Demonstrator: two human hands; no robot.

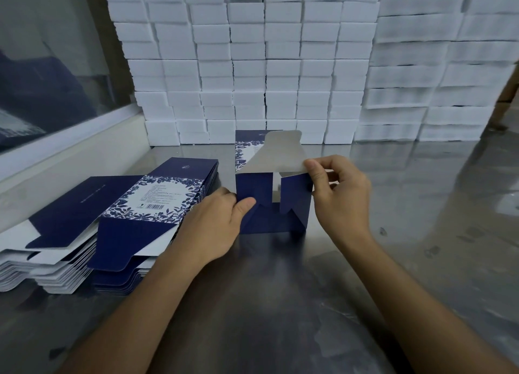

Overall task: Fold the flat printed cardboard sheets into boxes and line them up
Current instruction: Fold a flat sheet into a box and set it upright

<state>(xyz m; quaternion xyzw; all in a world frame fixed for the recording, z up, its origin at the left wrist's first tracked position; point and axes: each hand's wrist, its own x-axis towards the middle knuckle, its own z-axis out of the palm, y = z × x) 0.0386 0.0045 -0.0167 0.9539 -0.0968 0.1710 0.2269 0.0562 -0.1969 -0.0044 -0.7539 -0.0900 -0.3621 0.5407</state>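
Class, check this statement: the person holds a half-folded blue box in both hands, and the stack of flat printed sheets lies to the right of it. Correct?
Not quite. The head view shows the stack of flat printed sheets lying to the left of the half-folded blue box, beside the left hand. The right hand pinches its flap.

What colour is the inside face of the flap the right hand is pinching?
Plain pale grey, unprinted, on the flap pinched by the right hand; seen in the head view.

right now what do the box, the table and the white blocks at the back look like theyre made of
Box: thin printed cardboard, navy outside, plain grey inside on the raised flap; it bends at creases.
Table: probably stainless steel, grey and glossy, mirroring the stacks.
White blocks: possibly foam, matte, with slightly rough edges; too blurred to be sure.
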